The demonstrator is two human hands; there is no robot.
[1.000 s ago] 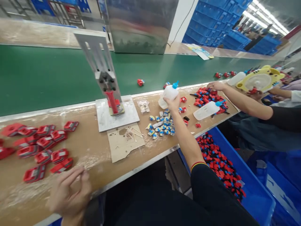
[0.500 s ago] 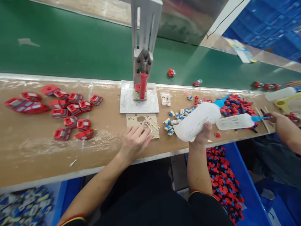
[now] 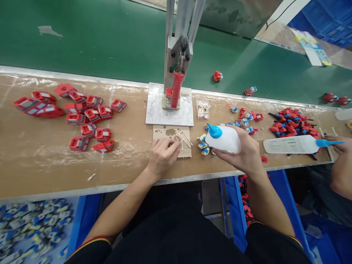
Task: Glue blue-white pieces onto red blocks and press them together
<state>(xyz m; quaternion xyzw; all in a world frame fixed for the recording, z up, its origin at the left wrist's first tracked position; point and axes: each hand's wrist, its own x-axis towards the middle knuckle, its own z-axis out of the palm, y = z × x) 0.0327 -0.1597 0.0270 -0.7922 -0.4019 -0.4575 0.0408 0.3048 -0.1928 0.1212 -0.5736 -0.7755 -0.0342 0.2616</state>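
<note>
My right hand (image 3: 244, 150) is wrapped round a white squeeze bottle (image 3: 227, 141), its blue nozzle cap tilted to the left. On a piece of cardboard (image 3: 165, 131), my left hand (image 3: 164, 154) has its fingers curled, with thumb and forefinger closed at the edge of a small round clear dish (image 3: 178, 138). Cotton swabs (image 3: 187, 139) lie beside that dish. Just behind the cardboard stands a hand press (image 3: 178, 66) with a red handle, a red part under it. Small white, blue and yellow parts (image 3: 204, 146) lie beneath and left of the bottle.
Red toy parts (image 3: 90, 117) are spread on the left of the bench. A bag of swabs (image 3: 202, 109) lies right of the press. Farther right are a red-and-black pile (image 3: 293, 123), another bottle (image 3: 291, 145) and a co-worker's hand (image 3: 342, 150). A green belt (image 3: 110, 44) runs behind.
My right hand has turned the bottle, so its blue nozzle now points left instead of up to the right. My left fingers have drawn closed at the dish. The view has shifted.
</note>
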